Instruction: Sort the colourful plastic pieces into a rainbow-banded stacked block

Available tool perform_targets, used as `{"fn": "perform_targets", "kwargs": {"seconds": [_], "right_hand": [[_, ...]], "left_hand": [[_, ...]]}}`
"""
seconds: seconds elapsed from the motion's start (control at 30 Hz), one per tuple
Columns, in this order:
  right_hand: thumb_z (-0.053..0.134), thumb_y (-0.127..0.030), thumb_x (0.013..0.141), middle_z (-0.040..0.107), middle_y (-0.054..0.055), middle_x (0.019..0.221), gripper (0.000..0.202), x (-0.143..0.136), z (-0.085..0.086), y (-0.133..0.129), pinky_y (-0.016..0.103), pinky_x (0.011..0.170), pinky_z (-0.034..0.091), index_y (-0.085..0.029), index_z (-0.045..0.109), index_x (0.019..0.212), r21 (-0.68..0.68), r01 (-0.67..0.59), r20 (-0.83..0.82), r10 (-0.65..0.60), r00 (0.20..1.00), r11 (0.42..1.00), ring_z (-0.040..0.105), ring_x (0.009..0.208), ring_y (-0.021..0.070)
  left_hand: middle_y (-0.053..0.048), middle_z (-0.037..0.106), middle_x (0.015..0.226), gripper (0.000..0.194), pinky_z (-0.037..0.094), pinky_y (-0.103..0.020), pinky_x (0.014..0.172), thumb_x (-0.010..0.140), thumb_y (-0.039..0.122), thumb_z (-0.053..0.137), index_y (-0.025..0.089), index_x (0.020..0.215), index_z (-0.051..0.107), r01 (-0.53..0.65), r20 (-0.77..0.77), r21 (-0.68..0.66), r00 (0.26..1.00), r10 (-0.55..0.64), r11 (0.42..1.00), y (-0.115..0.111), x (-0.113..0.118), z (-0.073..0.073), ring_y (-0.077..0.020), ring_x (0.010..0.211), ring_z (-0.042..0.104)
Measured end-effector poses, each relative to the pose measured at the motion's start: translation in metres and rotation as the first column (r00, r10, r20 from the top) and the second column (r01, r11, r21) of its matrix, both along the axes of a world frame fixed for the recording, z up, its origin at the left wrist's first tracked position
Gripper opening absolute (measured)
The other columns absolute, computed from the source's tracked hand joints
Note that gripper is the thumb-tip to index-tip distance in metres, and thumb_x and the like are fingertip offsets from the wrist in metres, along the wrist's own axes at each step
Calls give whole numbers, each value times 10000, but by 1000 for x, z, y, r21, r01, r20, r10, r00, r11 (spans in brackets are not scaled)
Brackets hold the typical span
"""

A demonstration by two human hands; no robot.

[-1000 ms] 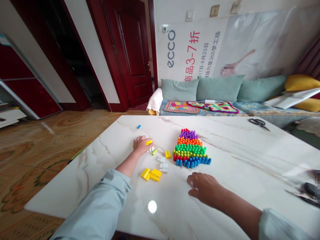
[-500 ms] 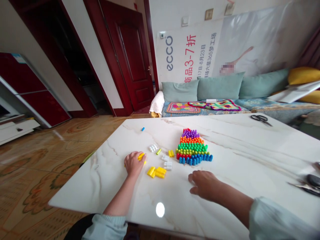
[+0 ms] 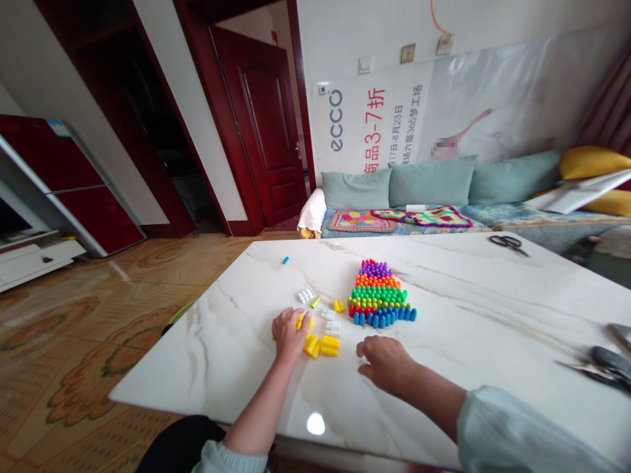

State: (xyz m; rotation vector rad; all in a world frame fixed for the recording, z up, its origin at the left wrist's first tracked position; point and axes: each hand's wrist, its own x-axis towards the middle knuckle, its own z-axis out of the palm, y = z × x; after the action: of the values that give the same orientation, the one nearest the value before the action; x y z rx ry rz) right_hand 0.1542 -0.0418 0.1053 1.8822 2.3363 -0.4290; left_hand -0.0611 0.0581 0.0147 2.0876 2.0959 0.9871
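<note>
Your left hand (image 3: pixel 290 334) is cupped over some yellow pegs (image 3: pixel 304 322), maybe so they don't roll; can't tell if they're gripped. Your right hand (image 3: pixel 387 362) is loosely curled, thumb apart, seemingly holding nothing. Beyond, the color-banded peg cluster (image 3: pixel 379 292) stands packed on the marble-look table (image 3: pixel 473 295), probably for mutual support.

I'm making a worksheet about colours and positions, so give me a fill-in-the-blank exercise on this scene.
1. The left hand holds plastic pieces coloured ____.
2. In the multicoloured block, the pieces nearest the right hand are ____.
3. Between the purple pieces and green pieces lies a band coloured ____.
4. Near the far edge of the table lies a pair of black-handled ____.

Missing words: yellow; blue; orange; scissors.
</note>
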Motion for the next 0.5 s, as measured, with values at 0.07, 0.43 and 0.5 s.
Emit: {"fn": "perform_targets", "kwargs": {"seconds": [0.07,0.43,0.5], "right_hand": [[582,-232,838,682,108,1071,214,-2,-4,5,315,769,452,-182,690,1015,109,-27,-37,32,999,994,635,988,259],[436,-111,883,631,139,1113,353,-7,-10,88,426,932,334,-163,584,1199,451,-345,185,292,938,823,516,1074,265],[466,-124,875,628,142,1142,362,-18,-11,106,467,995,277,-172,583,1215,398,-369,256,285,924,840,504,1114,275]], "left_hand": [[-91,589,1249,328,383,-342,1042,927,379,465,217,1122,672,21,19,27,1000,-22,999,-1,-9,-1,-220,1189,522],[-98,480,1417,466,248,-532,1128,961,418,350,205,1354,485,107,-85,-110,990,-117,988,-6,-42,-18,-303,1358,353],[-105,465,1427,490,245,-517,1133,960,442,342,192,1357,482,117,-100,-123,987,-130,985,-6,-40,-18,-309,1364,338]]}}
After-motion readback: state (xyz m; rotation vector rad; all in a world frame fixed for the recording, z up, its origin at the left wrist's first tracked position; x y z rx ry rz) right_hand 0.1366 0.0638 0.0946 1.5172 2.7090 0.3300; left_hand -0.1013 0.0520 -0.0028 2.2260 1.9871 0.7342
